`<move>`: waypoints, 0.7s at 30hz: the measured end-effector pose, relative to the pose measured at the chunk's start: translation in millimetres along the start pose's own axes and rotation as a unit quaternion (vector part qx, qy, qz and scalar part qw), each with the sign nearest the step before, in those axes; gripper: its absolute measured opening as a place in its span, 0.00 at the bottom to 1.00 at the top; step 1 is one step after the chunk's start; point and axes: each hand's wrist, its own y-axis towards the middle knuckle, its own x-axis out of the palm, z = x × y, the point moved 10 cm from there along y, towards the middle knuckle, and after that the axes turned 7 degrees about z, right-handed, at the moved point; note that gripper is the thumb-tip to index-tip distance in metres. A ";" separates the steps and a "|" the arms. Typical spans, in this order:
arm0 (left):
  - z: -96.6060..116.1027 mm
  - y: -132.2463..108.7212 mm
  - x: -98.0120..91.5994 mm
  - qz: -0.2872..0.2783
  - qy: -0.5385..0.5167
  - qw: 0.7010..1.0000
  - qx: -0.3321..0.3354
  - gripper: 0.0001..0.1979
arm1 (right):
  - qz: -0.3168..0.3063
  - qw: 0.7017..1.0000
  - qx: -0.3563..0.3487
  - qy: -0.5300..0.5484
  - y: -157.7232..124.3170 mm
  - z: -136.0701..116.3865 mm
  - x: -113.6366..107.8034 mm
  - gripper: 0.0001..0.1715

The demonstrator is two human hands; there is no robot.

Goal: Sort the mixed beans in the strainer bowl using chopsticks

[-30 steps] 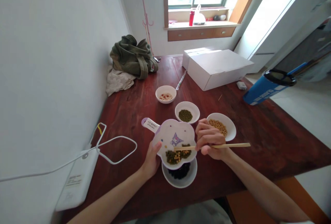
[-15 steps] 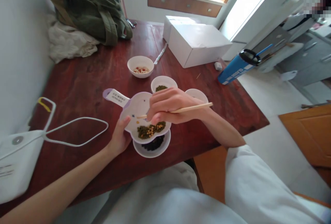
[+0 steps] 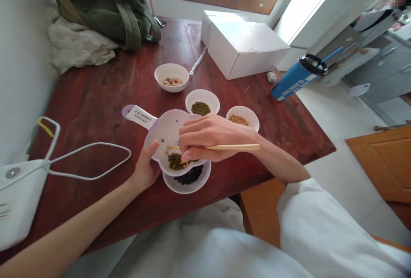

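My left hand (image 3: 148, 164) grips the left edge of a white, lilac-rimmed bowl with a handle (image 3: 160, 134), thumb over the rim. Inside lie mixed green and yellow beans (image 3: 176, 162). Over this bowl, my right hand (image 3: 208, 139) is closed around a wooden chopstick (image 3: 236, 147), whose tip is among or just above the beans; my fingers partly cover them. A bowl of black beans (image 3: 189, 189) sits underneath, partly hidden. Beyond stand a bowl of green beans (image 3: 202, 94), a bowl of yellow beans (image 3: 253, 119) and a bowl of reddish-white pieces (image 3: 171, 70).
A white box (image 3: 247, 51) and a blue tumbler with a straw (image 3: 295, 76) stand at the back and right of the table. A green bag (image 3: 99, 8) lies back left. At left is a white device (image 3: 22, 201) with a looped cord (image 3: 96, 178).
My right hand has shifted slightly down over the handled bowl, covering more of the beans. The yellow beans' bowl shows more now. The whole view has moved a little.
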 end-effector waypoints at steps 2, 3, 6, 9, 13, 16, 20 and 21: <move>-1.6 0.3 -1.0 0.000 -0.004 1.000 -0.006 0.21 | -0.008 1.000 0.006 0.006 0.0 -1.5 0.8 0.25; -1.8 0.1 -0.3 -0.003 -0.006 1.000 -0.008 0.21 | -0.010 1.000 0.006 0.009 -0.6 -3.2 1.1 0.25; -0.2 -1.2 3.6 -0.014 -0.008 1.000 -0.008 0.24 | -0.018 1.000 0.020 0.000 -3.9 -5.5 5.0 0.25; 1.9 -2.0 4.3 -0.012 -0.007 1.000 -0.007 0.26 | -0.024 0.999 0.024 -0.034 -6.2 -8.2 10.6 0.25; 1.2 -1.9 2.3 -0.014 0.001 1.000 -0.008 0.25 | -0.011 0.998 0.010 -0.064 -6.4 -13.4 10.9 0.30; -2.2 -2.4 2.8 -0.023 0.005 1.000 -0.020 0.26 | -0.017 0.998 0.012 -0.055 -7.6 -14.8 11.5 0.31; -4.1 -3.6 -0.3 0.000 -0.007 0.999 -0.035 0.25 | -0.025 0.999 -0.004 -0.041 -9.0 -21.4 13.7 0.29; -4.8 -4.1 -1.1 0.007 -0.006 0.999 -0.041 0.25 | -0.026 0.999 -0.008 -0.039 -9.1 -23.3 14.4 0.28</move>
